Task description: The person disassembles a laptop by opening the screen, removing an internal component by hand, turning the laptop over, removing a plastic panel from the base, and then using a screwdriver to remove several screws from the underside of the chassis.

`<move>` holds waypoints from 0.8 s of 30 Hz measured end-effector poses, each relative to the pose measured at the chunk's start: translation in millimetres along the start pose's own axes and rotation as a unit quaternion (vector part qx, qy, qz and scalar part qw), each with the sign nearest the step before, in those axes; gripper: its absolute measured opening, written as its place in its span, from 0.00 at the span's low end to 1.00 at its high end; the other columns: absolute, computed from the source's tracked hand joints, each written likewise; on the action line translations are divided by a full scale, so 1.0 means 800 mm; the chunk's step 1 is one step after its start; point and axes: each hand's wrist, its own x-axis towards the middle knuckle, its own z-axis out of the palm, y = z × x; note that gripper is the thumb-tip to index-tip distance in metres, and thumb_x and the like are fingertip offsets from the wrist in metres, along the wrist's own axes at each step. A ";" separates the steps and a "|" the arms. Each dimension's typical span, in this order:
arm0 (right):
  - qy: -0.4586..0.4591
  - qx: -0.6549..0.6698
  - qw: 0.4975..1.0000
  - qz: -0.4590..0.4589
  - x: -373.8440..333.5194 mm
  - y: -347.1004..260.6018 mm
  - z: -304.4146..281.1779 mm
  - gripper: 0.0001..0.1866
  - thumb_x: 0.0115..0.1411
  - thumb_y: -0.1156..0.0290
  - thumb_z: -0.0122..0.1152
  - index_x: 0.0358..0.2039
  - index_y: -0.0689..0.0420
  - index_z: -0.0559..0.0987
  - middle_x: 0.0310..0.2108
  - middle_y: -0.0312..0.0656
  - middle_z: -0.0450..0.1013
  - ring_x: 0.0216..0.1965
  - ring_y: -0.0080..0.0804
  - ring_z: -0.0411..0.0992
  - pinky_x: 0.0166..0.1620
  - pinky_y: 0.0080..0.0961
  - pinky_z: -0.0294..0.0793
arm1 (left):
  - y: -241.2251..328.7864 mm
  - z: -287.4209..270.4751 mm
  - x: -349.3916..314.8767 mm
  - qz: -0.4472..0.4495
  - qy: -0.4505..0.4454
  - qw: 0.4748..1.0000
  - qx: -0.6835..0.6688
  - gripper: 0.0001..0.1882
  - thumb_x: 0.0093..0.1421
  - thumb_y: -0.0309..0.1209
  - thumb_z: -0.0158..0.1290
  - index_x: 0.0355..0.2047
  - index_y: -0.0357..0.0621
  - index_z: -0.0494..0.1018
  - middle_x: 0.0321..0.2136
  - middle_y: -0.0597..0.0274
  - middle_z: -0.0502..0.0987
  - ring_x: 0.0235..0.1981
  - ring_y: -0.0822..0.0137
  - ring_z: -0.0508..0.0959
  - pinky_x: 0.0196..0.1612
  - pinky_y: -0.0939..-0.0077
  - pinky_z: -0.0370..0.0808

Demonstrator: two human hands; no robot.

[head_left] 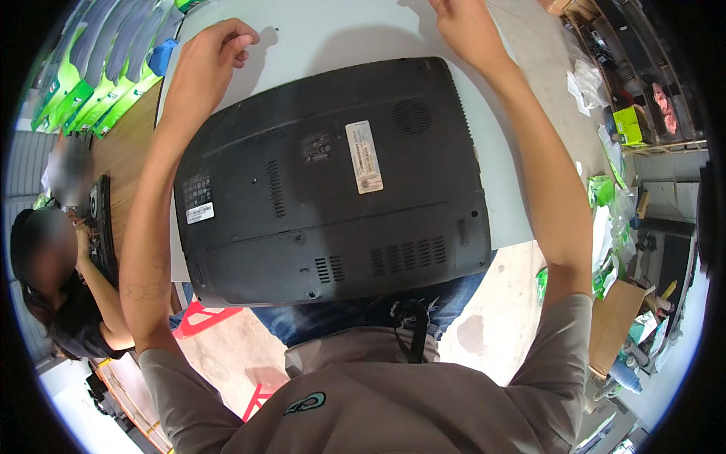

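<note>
A black laptop (325, 227) lies with its underside up on the pale table (295, 53), its near edge over my lap. Vent slots, a round speaker-like grille and several labels show on it. Beyond its far left corner, my left hand (214, 54) is raised, fingers curled in; whatever they may hold is hidden. My right hand (463, 26) reaches past the far right corner and is cut off by the top of the view, so its fingers barely show. Neither hand touches the laptop. A tiny dark speck (277, 29) lies on the table near my left hand.
Green and clear plastic packs (91, 72) stand at the far left by a brown wooden surface (132, 121). Two people are at the left, one in a black top (72, 318) beside a dark device (102, 227). Shelves (643, 83) and a cardboard box (616, 325) line the right.
</note>
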 end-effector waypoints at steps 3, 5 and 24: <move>0.006 0.274 0.961 0.042 0.003 -0.018 0.006 0.07 0.68 0.72 0.55 0.39 0.63 0.77 0.34 0.50 0.75 0.39 0.42 0.76 0.45 0.34 0.76 | -0.016 0.006 -0.010 0.010 -0.008 0.991 -0.134 0.12 0.69 0.35 0.54 0.39 0.35 0.78 0.28 0.63 0.78 0.31 0.72 0.78 0.38 0.76 0.76; -0.018 0.455 0.888 0.064 0.006 -0.047 0.010 0.08 0.69 0.71 0.55 0.41 0.63 0.76 0.34 0.47 0.76 0.38 0.37 0.76 0.45 0.31 0.77 | -0.006 0.009 -0.023 -0.024 -0.018 0.979 -0.204 0.13 0.69 0.35 0.55 0.39 0.36 0.78 0.29 0.64 0.78 0.31 0.73 0.78 0.37 0.77 0.76; -0.075 0.574 0.815 0.015 -0.034 -0.155 0.012 0.10 0.70 0.75 0.55 0.47 0.68 0.71 0.46 0.56 0.74 0.49 0.50 0.79 0.54 0.43 0.83 | 0.084 0.027 -0.082 -0.170 -0.037 0.704 -0.688 0.19 0.66 0.46 0.59 0.41 0.39 0.77 0.35 0.65 0.78 0.37 0.72 0.78 0.45 0.74 0.78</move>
